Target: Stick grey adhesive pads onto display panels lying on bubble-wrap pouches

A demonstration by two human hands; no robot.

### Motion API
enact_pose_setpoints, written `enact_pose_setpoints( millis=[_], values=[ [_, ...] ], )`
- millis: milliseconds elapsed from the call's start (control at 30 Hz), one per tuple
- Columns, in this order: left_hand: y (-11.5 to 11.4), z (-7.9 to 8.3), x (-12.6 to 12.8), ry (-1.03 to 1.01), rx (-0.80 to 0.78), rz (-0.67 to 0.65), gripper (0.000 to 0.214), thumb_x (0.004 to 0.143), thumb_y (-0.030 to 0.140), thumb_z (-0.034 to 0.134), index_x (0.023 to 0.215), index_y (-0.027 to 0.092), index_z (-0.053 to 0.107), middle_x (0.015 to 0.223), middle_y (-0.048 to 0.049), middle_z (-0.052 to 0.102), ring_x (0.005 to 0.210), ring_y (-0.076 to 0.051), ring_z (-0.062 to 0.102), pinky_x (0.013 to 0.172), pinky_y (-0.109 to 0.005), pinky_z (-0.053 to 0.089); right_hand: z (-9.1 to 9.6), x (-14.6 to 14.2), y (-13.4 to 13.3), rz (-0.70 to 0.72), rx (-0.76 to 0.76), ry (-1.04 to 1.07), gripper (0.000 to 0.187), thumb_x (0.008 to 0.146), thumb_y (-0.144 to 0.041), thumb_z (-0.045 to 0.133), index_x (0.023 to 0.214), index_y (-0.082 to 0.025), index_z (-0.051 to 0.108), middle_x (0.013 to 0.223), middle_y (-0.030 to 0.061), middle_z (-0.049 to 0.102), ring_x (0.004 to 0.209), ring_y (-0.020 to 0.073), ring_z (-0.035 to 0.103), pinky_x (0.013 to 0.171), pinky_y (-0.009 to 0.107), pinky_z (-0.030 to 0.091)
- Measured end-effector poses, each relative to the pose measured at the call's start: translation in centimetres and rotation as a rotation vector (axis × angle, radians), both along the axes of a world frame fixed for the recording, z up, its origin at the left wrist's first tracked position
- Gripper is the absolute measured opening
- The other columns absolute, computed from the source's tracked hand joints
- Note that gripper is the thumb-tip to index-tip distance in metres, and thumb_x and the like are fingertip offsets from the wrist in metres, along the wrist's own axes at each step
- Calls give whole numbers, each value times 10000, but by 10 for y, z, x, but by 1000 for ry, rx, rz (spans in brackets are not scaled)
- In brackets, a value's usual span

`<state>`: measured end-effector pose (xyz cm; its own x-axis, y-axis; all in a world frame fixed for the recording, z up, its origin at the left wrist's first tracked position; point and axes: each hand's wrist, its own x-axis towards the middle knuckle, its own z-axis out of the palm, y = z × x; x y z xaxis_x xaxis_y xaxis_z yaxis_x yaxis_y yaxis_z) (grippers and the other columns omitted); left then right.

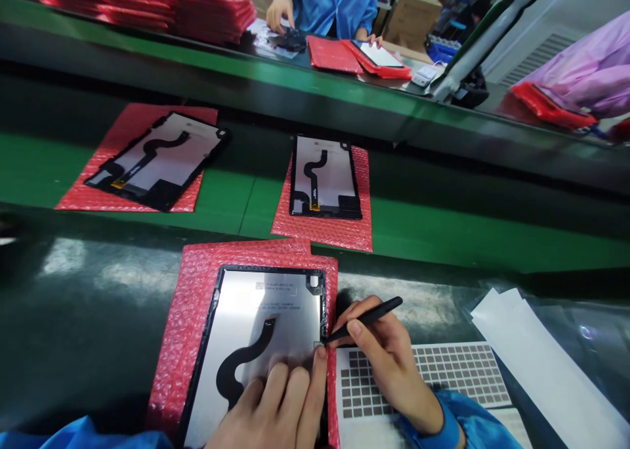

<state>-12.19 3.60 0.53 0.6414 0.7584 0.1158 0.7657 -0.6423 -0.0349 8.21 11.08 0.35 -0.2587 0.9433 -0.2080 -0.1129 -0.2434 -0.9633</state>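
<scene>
In front of me a tablet screen panel [241,304] lies silver back up, with a black frame and a curved black flex cable [229,373]. Across its lower part rests my left hand [275,409], index finger stretched to the right edge beside a small grey sticker [318,345]. My right hand [388,357] grips black tweezers [377,311], their tip at that same edge by the fingertip. Beneath the panel is a red bubble-wrap bag [172,344]. Partly under my right hand lies a sheet of small grey square stickers [457,370].
Two similar panels, one at left [167,150] and one at centre [329,173], lie on red bubble bags on the green belt [236,206]. White paper strips [546,363] are at right. Beyond the ledge, a person in blue [329,2] works near stacked red bags [197,9].
</scene>
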Motion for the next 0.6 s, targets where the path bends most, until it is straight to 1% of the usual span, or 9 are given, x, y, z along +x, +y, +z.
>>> enact_pose_setpoints(
  millis=[67, 167, 300, 400, 467, 533, 600],
  values=[
    [2, 0, 0, -6, -7, 0, 619, 1007, 429, 492, 1447, -6, 469, 1006, -95, 661, 876, -240, 659, 574, -298, 556, -1, 1, -1, -6, 3, -16, 81, 1007, -318, 690, 987, -253, 734, 943, 13, 665, 843, 163, 736, 721, 273, 660],
    [6, 1, -1, -24, -30, -15, 633, 1008, 463, 491, 1439, 0, 474, 1007, -94, 665, 848, -234, 666, 547, -299, 550, -1, 1, -2, -24, 13, -35, 106, 996, -327, 705, 971, -231, 742, 934, 20, 675, 804, 166, 754, 704, 274, 664],
    [10, 2, -2, -55, -102, -11, 692, 1010, 545, 490, 1444, 7, 465, 1004, -104, 679, 856, -241, 676, 575, -300, 567, 0, 0, 0, -77, 20, 34, 120, 1000, -334, 702, 964, -223, 731, 868, 9, 728, 720, 160, 784, 689, 268, 672],
    [10, 0, -1, -84, -158, 16, 781, 970, 583, 557, 1469, -3, 424, 1017, -113, 690, 855, -246, 684, 607, -308, 595, 2, -1, 2, -131, 53, 100, 118, 999, -345, 706, 958, -235, 722, 852, -1, 770, 692, 158, 794, 663, 261, 675],
    [9, 0, 1, -92, -191, 20, 814, 937, 565, 608, 1478, -13, 415, 1081, -152, 703, 908, -274, 698, 619, -320, 611, 6, 0, 2, -161, 96, 111, 110, 983, -343, 728, 959, -236, 728, 876, 0, 783, 676, 157, 796, 652, 262, 674],
    [9, 4, 2, -107, -243, 18, 812, 905, 535, 647, 1462, -20, 446, 1164, -206, 707, 980, -315, 708, 650, -346, 626, 12, 2, -1, -188, 142, 109, 108, 973, -345, 741, 967, -237, 732, 885, 3, 785, 656, 163, 797, 637, 265, 669],
    [17, 15, -2, -178, -337, 23, 740, 877, 501, 671, 1422, 23, 518, 1208, -208, 712, 997, -324, 720, 725, -385, 636, 19, 6, -6, -222, 193, 92, 110, 974, -352, 738, 978, -242, 734, 889, 8, 784, 642, 170, 794, 622, 269, 664]
  ],
)
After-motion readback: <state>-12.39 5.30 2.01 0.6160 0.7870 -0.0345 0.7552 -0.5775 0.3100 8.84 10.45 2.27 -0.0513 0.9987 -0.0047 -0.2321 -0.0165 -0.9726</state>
